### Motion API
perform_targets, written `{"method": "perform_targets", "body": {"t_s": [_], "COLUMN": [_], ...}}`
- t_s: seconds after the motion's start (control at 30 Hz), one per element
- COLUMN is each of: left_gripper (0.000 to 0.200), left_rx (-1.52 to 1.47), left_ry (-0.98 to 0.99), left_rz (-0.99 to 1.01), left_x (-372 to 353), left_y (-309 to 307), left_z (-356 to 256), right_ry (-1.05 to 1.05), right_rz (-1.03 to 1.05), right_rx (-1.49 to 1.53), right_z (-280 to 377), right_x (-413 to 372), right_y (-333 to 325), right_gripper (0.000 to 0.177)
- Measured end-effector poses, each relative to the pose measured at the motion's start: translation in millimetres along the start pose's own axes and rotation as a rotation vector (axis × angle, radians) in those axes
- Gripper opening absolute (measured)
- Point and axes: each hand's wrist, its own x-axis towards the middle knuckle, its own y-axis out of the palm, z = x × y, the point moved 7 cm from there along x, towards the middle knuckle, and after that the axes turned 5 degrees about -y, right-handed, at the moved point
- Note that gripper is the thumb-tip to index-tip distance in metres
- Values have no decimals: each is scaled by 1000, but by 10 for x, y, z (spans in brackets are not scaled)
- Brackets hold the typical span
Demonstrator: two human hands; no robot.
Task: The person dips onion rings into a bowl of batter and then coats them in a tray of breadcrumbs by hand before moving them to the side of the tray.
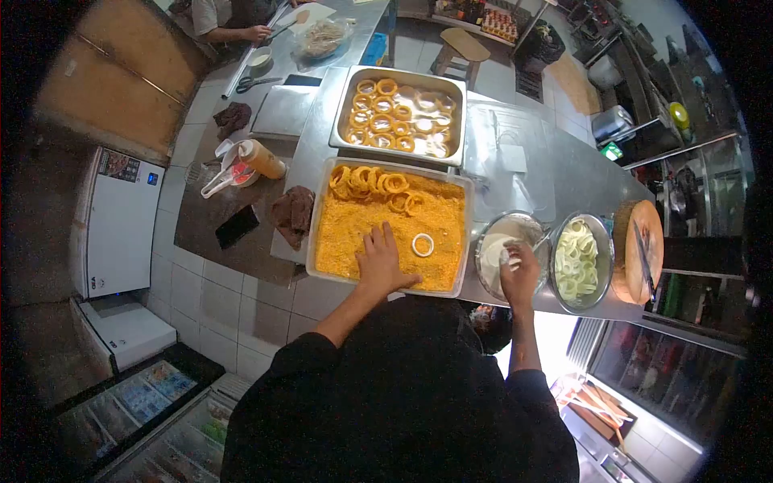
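My left hand [378,262] lies with fingers spread on orange breadcrumbs in a plastic tub [311,233]. Beside it a white batter-coated onion ring [423,245] rests on the crumbs. Crumbed onion rings [362,180] are heaped along the tub's far side. My right hand [520,270] is over a bowl of white batter [493,252], its fingers pinched together and whitened at the tips. Whatever they may hold is hidden. Just right of that hand stands a metal bowl [555,283] with pale green-white raw onion rings [576,262].
Behind the tub is a steel tray [462,121] of crumbed rings. A knife [644,262] lies on a round wooden board [626,249] at right. To the left are a squeeze bottle [263,159], a brown cloth [293,216] and a phone [237,226]. Another person's hand [258,33] shows far left.
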Motion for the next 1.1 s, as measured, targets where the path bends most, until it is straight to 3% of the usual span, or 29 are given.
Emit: {"method": "perform_targets", "body": {"t_s": [0.1,0.17,0.2,0.27,0.4,0.5,0.57,0.6,0.7,0.77,0.8,0.87,0.97,1.1], "left_gripper": [130,92,92,71,76,84,90,90,81,66,66,49,36,31], "left_rx": [-109,-161,-157,-296,-528,-396,27,28,19,-79,-78,-410,-608,-658], "left_ry": [1,-8,-2,225,373,388,178,183,163,105,105,215,391,346], "left_rz": [16,55,55,-128,-9,-85,-94,-93,-165,45,45,-130,-100,8], "left_x": [92,172,229,288,156,14,-41,-56,15,159,219,292,282,284], "left_y": [79,132,256,384,-87,-380,-409,-355,-166,84,196,210,-85,-397], "left_z": [7,36,111,178,-196,-390,-363,-352,-157,14,107,186,-37,-373], "right_ry": [29,105,108,174,124,118,160,163,155,122,123,127,127,128], "right_rz": [-23,-9,-17,0,-37,-46,-27,-31,-20,-44,-45,-46,-24,-1], "right_rx": [-139,-159,-158,-201,-212,-149,-212,-213,-203,-147,-145,-137,-164,-159], "right_z": [-291,-482,-468,-417,-431,-353,-325,-308,-292,-314,-326,-343,-330,-310], "right_x": [-104,-173,-184,-213,-206,-180,-184,-185,-187,-194,-200,-200,-197,-183], "right_y": [-97,-88,-88,-55,-46,-67,-72,-89,-72,-61,-48,-42,-49,-66], "right_gripper": [36,38,38,37,35,33,32,32,32,31,31,31,32,33]}}
